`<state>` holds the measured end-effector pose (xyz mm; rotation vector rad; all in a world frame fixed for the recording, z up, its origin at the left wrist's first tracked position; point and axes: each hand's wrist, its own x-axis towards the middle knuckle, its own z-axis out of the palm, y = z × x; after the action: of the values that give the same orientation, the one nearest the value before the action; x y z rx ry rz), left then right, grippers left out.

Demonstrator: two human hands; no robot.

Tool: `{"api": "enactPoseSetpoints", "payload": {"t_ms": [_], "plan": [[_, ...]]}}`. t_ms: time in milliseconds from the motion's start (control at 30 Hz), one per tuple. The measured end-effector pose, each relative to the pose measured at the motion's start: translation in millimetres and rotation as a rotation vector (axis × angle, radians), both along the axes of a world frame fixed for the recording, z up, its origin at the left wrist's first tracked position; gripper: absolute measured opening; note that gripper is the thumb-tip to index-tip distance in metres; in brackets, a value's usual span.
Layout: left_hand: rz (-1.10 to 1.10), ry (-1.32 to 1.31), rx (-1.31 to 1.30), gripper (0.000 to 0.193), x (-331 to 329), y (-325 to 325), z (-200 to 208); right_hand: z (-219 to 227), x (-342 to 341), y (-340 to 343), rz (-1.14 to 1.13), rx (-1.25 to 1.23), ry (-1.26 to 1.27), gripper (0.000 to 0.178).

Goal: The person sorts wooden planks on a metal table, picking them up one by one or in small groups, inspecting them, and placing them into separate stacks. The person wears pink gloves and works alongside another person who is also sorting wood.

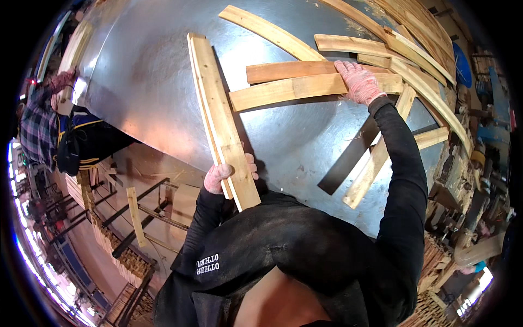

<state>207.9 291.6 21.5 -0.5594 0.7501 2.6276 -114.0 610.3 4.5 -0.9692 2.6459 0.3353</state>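
Observation:
My left hand, in a pinkish-white work glove, is wrapped round the near end of a few long wooden strips lying face to face. Their far ends slant away over the metal tabletop. Over to the right, my gloved right hand is closed across a pale wooden strip, fingers over its far edge and thumb at the near one. Just behind that one lies a browner strip, partly covered by the hand.
Loose strips lie crisscrossed at the far right, and one strip slants across the back. Beneath my right forearm is another strip. At the far left a person in a plaid shirt handles wood. Stacked wood stands lower left.

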Motion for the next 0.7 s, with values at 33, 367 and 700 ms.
{"api": "enactPoseSetpoints", "payload": {"t_ms": [33, 367, 700], "plan": [[0.013, -0.005, -0.013, 0.089, 2, -2, -4, 7, -2, -4, -0.01, 0.055, -0.029, 0.093], [0.068, 0.017, -0.179, 0.073, -9, -65, -16, -7, 29, -64, -0.382, -0.493, -0.905, 0.041], [0.095, 0.024, -0.255, 0.07, 7, -101, -61, -86, 27, -237, -0.031, -0.708, -0.496, 0.047]]}}
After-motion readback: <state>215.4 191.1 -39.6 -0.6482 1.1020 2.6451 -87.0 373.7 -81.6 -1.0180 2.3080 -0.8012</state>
